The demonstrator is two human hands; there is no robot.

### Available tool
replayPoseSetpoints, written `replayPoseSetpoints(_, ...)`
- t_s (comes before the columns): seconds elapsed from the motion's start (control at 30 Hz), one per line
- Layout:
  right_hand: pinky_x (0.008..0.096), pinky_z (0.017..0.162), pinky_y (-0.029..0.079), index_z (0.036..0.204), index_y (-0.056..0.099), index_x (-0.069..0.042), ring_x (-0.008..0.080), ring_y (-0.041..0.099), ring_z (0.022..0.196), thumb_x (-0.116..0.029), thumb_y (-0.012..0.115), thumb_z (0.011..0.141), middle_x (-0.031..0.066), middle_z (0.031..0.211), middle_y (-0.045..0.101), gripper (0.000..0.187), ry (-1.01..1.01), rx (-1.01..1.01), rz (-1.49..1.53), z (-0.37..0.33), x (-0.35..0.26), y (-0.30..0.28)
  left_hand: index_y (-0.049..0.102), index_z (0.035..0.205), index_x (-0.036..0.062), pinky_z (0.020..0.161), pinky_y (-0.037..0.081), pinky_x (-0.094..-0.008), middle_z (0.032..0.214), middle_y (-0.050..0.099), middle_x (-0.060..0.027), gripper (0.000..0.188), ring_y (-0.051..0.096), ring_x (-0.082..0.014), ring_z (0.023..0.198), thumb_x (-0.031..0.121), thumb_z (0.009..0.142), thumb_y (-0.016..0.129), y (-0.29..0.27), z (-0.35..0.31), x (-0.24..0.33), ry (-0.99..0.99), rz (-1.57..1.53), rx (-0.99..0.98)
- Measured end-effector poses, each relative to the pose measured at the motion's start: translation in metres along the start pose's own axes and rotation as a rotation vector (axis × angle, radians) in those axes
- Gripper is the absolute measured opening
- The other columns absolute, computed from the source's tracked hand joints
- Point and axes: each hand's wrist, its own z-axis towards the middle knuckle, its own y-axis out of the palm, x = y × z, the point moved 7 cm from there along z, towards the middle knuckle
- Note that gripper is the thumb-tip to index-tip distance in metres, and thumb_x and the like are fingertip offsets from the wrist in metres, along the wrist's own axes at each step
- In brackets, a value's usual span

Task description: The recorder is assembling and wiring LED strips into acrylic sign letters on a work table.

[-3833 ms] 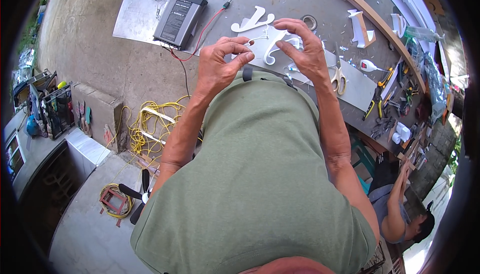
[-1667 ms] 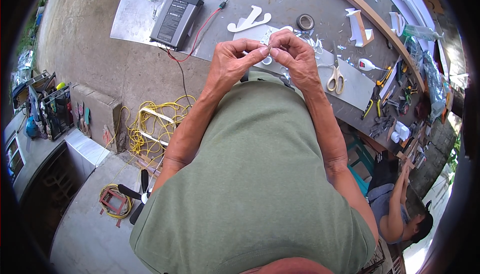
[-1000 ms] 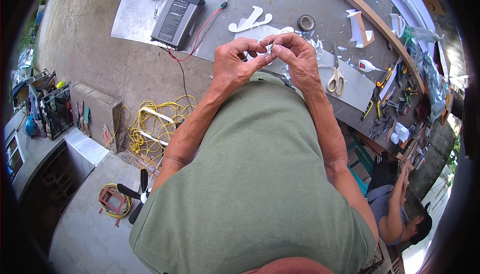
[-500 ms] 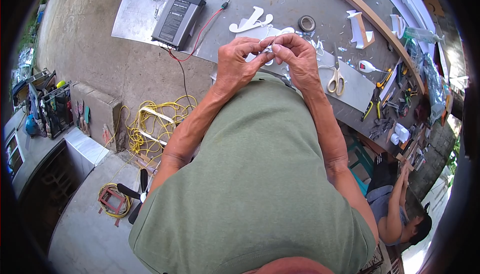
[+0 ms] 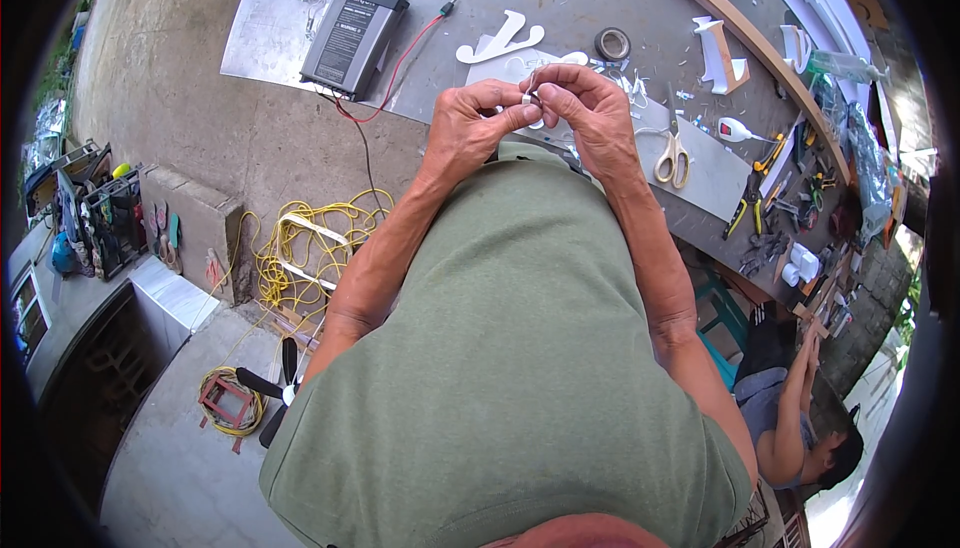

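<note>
Over the near edge of the metal-topped table, both my hands meet fingertip to fingertip. My left hand (image 5: 468, 131) pinches a small white piece (image 5: 527, 99) with thin wire at it; its exact kind is too small to tell. My right hand (image 5: 592, 118) pinches at the same piece from the other side, fingers curled over it. Just beyond the hands lies a white curved letter-like cutout (image 5: 503, 40). A roll of dark tape (image 5: 612, 44) lies past my right hand, and scissors with cream handles (image 5: 672, 160) rest to its right.
A grey power supply box (image 5: 353, 40) with red and black leads stands at left. Pliers (image 5: 745, 210), a white glue bottle (image 5: 735, 131) and a white channel letter (image 5: 722, 58) lie at right. Yellow cable (image 5: 310, 253) is heaped on the floor. Another person (image 5: 795, 418) works at lower right.
My left hand has shifted slightly left, and the fingertips have changed their hold around the small white piece. The right fingers have curled a little more over it.
</note>
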Motion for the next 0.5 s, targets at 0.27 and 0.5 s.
replayPoseSetpoints(0.27, 0.0222, 0.069, 0.048, 0.105, 0.071, -0.001, 0.0063, 0.058, 0.075, -0.012, 0.074, 0.090, 0.0028, 0.090, 0.070, 0.019, 0.012, 0.053, -0.064, -0.002, 0.002, -0.006, 0.078, 0.098, 0.0038, 0.074, 0.051, -0.0270, 0.094, 0.074, -0.0058, 0.022, 0.064, -0.0103, 0.086, 0.020, 0.084, 0.081, 0.002, -0.001, 0.006, -0.093, 0.082, -0.023)
replayPoseSetpoints(0.5, 0.0227, 0.075, 0.048, 0.099, 0.074, -0.004, 0.0071, 0.059, 0.082, -0.010, 0.076, 0.088, 0.0011, 0.090, 0.069, 0.013, -0.119, 0.080, -0.087, -0.003, -0.002, -0.006, 0.077, 0.098, 0.0045, 0.074, 0.053, -0.0266, 0.092, 0.074, -0.0040, 0.024, 0.067, -0.0106, 0.085, 0.023, 0.083, 0.083, 0.002, 0.006, 0.016, 0.126, 0.091, 0.049)
